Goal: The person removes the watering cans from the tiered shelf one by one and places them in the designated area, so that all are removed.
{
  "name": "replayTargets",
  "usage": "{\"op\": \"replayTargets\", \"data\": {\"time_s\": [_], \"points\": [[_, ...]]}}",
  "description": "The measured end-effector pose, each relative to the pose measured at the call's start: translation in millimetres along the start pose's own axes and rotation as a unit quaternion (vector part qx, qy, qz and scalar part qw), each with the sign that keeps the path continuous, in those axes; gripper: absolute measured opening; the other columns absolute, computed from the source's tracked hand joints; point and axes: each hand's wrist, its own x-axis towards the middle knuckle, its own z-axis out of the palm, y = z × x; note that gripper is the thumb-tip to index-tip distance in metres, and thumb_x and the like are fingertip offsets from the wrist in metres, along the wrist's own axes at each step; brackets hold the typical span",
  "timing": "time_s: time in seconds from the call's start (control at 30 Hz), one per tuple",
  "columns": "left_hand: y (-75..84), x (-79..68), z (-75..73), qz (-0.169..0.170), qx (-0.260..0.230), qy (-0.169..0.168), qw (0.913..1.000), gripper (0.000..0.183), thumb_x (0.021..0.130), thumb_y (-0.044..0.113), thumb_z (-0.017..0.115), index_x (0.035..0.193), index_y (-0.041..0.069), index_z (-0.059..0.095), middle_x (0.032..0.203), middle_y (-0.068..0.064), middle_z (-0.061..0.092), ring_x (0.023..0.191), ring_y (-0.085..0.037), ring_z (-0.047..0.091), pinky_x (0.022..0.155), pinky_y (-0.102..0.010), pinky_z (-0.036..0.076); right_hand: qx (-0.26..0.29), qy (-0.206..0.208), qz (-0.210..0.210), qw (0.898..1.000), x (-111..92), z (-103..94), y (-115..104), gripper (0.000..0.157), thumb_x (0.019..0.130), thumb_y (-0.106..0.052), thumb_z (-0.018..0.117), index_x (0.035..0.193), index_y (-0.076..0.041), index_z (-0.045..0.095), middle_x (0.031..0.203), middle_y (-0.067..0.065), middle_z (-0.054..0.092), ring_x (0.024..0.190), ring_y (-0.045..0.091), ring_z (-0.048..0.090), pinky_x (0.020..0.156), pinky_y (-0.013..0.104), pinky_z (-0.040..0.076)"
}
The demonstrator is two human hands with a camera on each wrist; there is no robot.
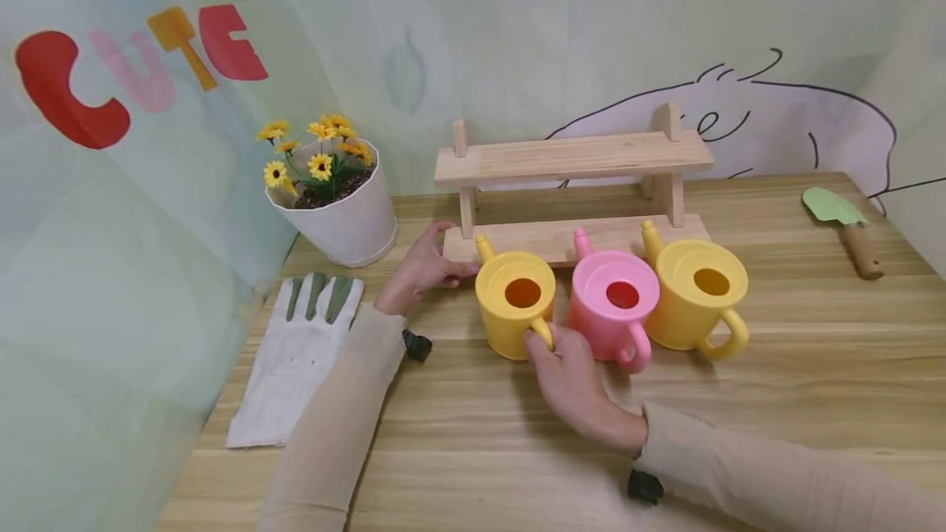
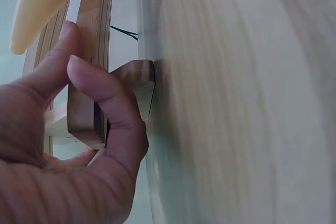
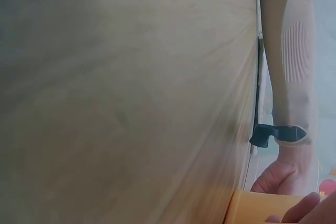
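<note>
My left hand (image 1: pixel 423 271) grips the left end of a two-tier wooden stand (image 1: pixel 576 158), at its lower board (image 1: pixel 532 241). In the left wrist view, thumb and fingers curl around the board end (image 2: pixel 84 114), under a yellow spout (image 2: pixel 39 6). My right hand (image 1: pixel 575 380) holds the handle of the leftmost yellow watering can (image 1: pixel 498 323), its spout pointing at the stand. That can's wall (image 3: pixel 257 205) fills the bottom corner of the right wrist view. Beside it stand a pink watering can (image 1: pixel 591 323) and a second yellow watering can (image 1: pixel 674 318), both in front of the lower board.
A white pot (image 1: pixel 347 232) of yellow flowers stands at the back left. White-and-green gloves (image 1: pixel 288 384) lie in front of it. A green hand trowel (image 1: pixel 857 240) with a wooden handle lies at the far right. A printed curtain (image 1: pixel 480 39) hangs behind the table.
</note>
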Motion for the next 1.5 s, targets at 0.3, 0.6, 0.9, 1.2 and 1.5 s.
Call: {"op": "replayTargets", "data": {"time_s": [0.3,0.6,0.9,1.2,1.5], "points": [[2.9,-2.9,0.4,0.010,0.030,0.017,0.9994,0.099,0.093,0.002,0.086,0.170,0.017,0.026,0.102,-0.014,0.061,0.065,-0.008,0.062,0.055,-0.017,0.054,-0.002,-0.018,0.017,1.000,-6.6,-5.9,-25.1,0.034,0.107,-0.020,0.061,0.076,-0.006,0.065,0.065,0.002,0.058,0.055,0.015,0.048,0.048,0.025,0.037],[0.9,-4.0,-2.7,0.022,0.094,0.037,0.9947,0.104,0.094,0.013,0.087,0.174,0.016,0.021,0.118,-0.025,0.063,0.060,-0.010,0.059,0.057,-0.019,0.056,-0.069,-0.026,0.006,0.997,-6.8,-13.9,-29.2,0.004,0.098,-0.020,0.073,0.098,-0.016,0.072,0.085,-0.001,0.068,0.081,0.015,0.061,0.071,0.024,0.050],[2.2,-20.9,-7.7,0.038,0.196,0.084,0.9762,0.108,0.093,0.031,0.089,0.173,0.009,0.019,0.150,-0.029,0.059,0.112,-0.033,0.071,0.105,-0.044,0.059,-0.091,-0.042,-0.003,0.995,-22.8,-33.6,-45.1,0.036,0.095,-0.017,0.079,0.130,-0.012,0.071,0.125,0.003,0.076,0.114,0.021,0.069,0.104,0.042,0.060],[2.1,-47.2,-14.1,0.123,0.267,0.113,0.9491,0.113,0.089,0.036,0.093,0.172,0.008,0.023,0.167,-0.027,0.040,0.152,-0.046,0.045,0.125,-0.064,0.044,-0.041,-0.024,-0.086,0.995,-48.0,-58.6,-58.5,0.039,0.099,-0.010,0.079,0.136,-0.008,0.067,0.134,0.008,0.071,0.121,0.027,0.067,0.106,0.039,0.060],[-8.1,-69.6,-23.7,0.207,0.380,0.132,0.8918,0.112,0.086,0.055,0.089,0.171,0.012,0.031,0.174,-0.020,0.034,0.162,-0.045,0.031,0.131,-0.068,0.035,-0.062,0.075,-0.204,0.974,-50.9,-99.2,-61.3,0.036,0.099,0.004,0.073,0.133,-0.004,0.067,0.131,0.009,0.069,0.112,0.010,0.066,0.092,0.007,0.054]]}}
